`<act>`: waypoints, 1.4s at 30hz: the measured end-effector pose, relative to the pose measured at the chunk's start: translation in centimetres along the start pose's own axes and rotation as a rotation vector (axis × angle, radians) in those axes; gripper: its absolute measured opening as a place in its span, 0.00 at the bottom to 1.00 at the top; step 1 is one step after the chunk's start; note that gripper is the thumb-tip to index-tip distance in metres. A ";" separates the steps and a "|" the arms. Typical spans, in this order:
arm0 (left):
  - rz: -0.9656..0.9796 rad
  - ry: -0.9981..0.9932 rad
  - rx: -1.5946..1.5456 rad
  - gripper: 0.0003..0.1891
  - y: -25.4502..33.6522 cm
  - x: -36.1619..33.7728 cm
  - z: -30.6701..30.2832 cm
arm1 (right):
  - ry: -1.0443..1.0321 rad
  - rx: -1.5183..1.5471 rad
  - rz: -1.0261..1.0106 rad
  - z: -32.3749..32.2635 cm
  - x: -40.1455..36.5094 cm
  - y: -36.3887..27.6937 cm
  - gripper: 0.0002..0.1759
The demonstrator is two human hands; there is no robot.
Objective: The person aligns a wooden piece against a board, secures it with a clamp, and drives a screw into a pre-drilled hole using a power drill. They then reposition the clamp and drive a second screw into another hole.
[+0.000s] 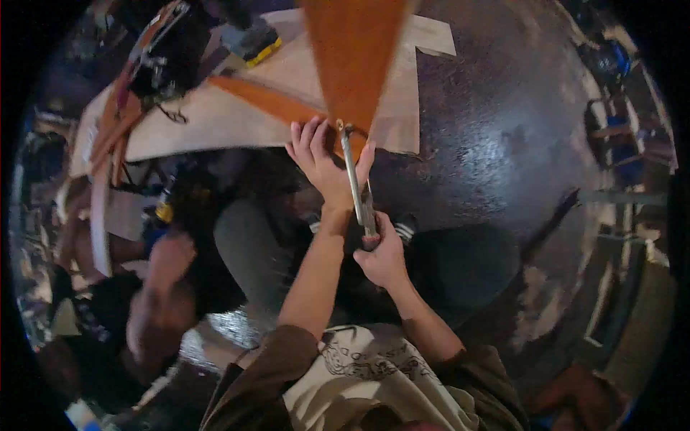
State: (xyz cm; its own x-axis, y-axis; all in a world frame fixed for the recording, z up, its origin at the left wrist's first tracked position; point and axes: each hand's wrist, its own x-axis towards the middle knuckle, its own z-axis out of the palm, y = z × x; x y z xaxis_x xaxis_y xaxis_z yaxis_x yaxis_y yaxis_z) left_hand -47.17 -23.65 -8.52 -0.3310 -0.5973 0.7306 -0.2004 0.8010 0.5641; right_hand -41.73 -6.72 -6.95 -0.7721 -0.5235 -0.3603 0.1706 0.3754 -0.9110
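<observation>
A tapered orange-brown wooden board (359, 61) rises toward the top of the view, its narrow end closest to me. My left hand (327, 165) cups that end, fingers along the left edge and thumb on the right. Against the board's end lies the tip of a long silver metal clamp (352, 165). My right hand (384, 255) is closed around the clamp's lower handle end, below my left hand. How the clamp's jaw meets the wood is hard to make out.
Beneath the board lies a pale plywood sheet (194, 133), with another orange wood strip (266, 100) and a yellow-and-grey power tool (251, 43) on it. At left, another person's arm (169, 280) is near a yellow-and-black tool (165, 208). Dark floor (474, 165) extends right.
</observation>
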 end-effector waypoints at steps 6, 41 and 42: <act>-0.050 -0.094 -0.034 0.44 -0.8 -1.3 0.0 | 0.001 0.074 0.033 -0.5 -0.2 -0.3 0.40; 0.399 -1.572 -0.476 0.13 -5.5 19.2 -0.2 | -0.154 -0.143 -0.074 -0.9 1.1 1.2 0.48; 0.326 -1.708 -0.511 0.11 -4.9 19.6 0.3 | -0.156 -0.145 -0.072 -0.8 1.1 1.2 0.48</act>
State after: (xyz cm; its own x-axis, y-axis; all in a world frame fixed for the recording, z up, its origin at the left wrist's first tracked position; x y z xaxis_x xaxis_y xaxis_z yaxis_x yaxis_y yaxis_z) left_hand -52.90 -39.29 2.90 -0.8403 0.5220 -0.1465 0.2224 0.5783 0.7849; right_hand -42.82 -6.20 -8.30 -0.6733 -0.6604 -0.3325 0.0204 0.4330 -0.9012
